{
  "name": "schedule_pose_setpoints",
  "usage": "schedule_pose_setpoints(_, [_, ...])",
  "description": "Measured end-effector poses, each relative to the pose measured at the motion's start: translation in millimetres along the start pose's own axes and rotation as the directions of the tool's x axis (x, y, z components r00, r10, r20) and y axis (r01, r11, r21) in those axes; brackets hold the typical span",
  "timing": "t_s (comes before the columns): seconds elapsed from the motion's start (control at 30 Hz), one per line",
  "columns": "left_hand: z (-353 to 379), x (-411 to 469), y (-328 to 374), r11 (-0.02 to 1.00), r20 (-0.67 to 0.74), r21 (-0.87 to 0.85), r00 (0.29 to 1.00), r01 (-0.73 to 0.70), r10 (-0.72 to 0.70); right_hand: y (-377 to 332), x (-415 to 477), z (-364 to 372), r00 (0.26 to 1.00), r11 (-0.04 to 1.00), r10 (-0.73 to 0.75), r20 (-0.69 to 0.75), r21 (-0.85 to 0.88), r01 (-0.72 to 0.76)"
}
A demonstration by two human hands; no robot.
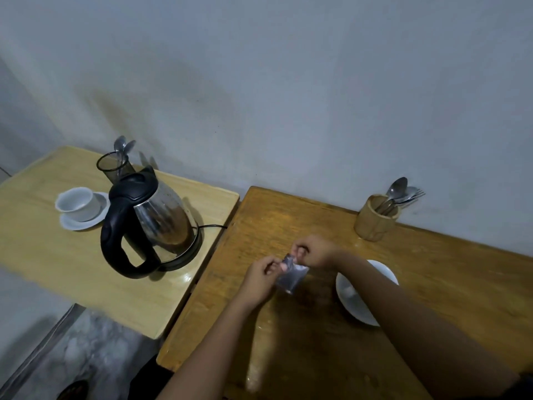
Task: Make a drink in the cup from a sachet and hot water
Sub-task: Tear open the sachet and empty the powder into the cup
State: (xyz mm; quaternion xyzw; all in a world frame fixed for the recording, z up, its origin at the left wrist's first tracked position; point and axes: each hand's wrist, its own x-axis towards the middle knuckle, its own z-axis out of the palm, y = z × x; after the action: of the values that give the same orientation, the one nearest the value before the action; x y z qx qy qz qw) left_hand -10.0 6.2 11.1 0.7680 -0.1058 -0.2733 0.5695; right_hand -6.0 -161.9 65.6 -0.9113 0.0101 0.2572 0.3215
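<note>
A small dark sachet (291, 277) hangs above the darker wooden table (288, 220), held at its top edge by both hands. My left hand (261, 280) pinches the top left corner and my right hand (313, 251) pinches the top right, the two close together. To the right, a white saucer (356, 306) with a cup on it is mostly hidden under my right forearm. A steel electric kettle (153, 223) with a black handle and lid stands on its base on the lighter table (57, 269) at the left.
A second white cup on a saucer (79, 207) sits left of the kettle. Behind it stands a dark tumbler with spoons (115, 166). A wooden holder with spoons and forks (376, 217) stands by the wall at the right. The kettle's cord (213, 226) runs toward the gap between the tables.
</note>
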Motion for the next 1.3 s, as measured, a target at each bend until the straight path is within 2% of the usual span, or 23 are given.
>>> schedule_pose_setpoints(0.2, [-3.0,7.7,41.7,0.983,-0.091,-0.047,0.981,-0.177,0.172,-30.6,-21.5,-42.4,0.965,0.982,-0.171,-0.198,-0.110,0.151])
schedule_pose_setpoints(0.37, [1.2,6.5,67.2,0.957,-0.178,-0.092,0.951,-0.273,0.254,-42.1,-37.6,-58.8,0.933,0.980,-0.192,-0.303,-0.106,0.167])
schedule_pose_setpoints(0.53, [4.4,1.6,76.7,0.956,-0.192,-0.063,0.943,-0.288,0.272,-44.3,-50.1,-62.0,0.917,0.977,-0.214,-0.337,-0.084,0.197])
schedule_pose_setpoints(0.6, [5.6,-0.1,80.3,0.959,-0.190,-0.072,0.948,-0.273,0.256,-44.8,-50.6,-60.1,0.911,0.973,-0.229,-0.342,-0.102,0.206])
schedule_pose_setpoints(0.73, [1.6,0.9,84.7,0.956,-0.162,-0.194,0.968,-0.222,0.192,-44.9,-51.5,-53.6,0.883,0.949,-0.308,-0.353,-0.187,0.255])
schedule_pose_setpoints(0.87, [-3.7,1.5,80.5,0.964,-0.136,-0.172,0.974,-0.201,0.178,-45.5,-54.2,-45.5,0.851,0.909,-0.405,-0.334,-0.253,0.333])
schedule_pose_setpoints(1.0, [-16.3,4.7,77.5,0.957,-0.254,-0.222,0.959,-0.184,0.125,-54.0,-52.5,-33.7,0.815,0.851,-0.502,-0.290,-0.331,0.407])
schedule_pose_setpoints(1.17, [-36.0,11.3,71.9,0.941,-0.378,-0.279,0.923,-0.193,0.077,-61.6,-52.3,-29.5,0.778,0.814,-0.568,-0.268,-0.323,0.483])
schedule_pose_setpoints(1.3, [-53.5,20.3,59.8,0.950,-0.467,-0.279,0.884,-0.138,-0.009,-66.6,-53.3,-28.3,0.762,0.794,-0.597,-0.250,-0.322,0.516])
